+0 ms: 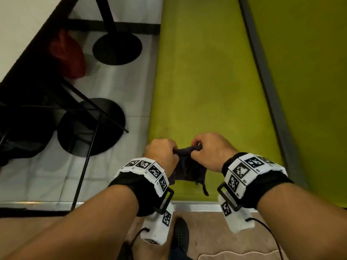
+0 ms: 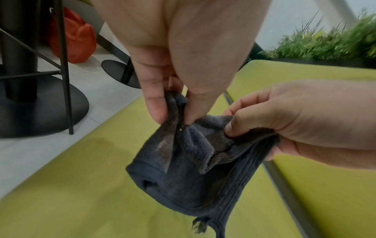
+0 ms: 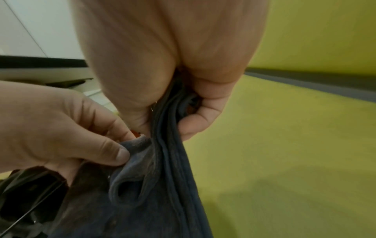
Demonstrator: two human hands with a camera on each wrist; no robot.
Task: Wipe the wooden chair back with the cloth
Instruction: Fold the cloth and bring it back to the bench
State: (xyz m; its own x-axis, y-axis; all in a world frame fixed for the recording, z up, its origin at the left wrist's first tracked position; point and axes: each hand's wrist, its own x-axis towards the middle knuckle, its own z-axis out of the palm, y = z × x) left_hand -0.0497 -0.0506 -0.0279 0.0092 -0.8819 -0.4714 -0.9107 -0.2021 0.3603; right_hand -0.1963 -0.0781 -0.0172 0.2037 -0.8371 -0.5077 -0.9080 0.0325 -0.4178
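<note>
Below, green cushion (image 1: 202, 81); leftward, tiled floor (image 1: 120, 85).

Soft indoor light, motion blur, wide-angle bending at edges.

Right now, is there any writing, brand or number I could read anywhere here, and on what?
No readable words anywhere.
The white wristbands carry black-and-white square code patterns, not letters; tiny marks beside them are too small to read.
The dark cloth, pinched by the left hand and right hand, shows no label.
</note>
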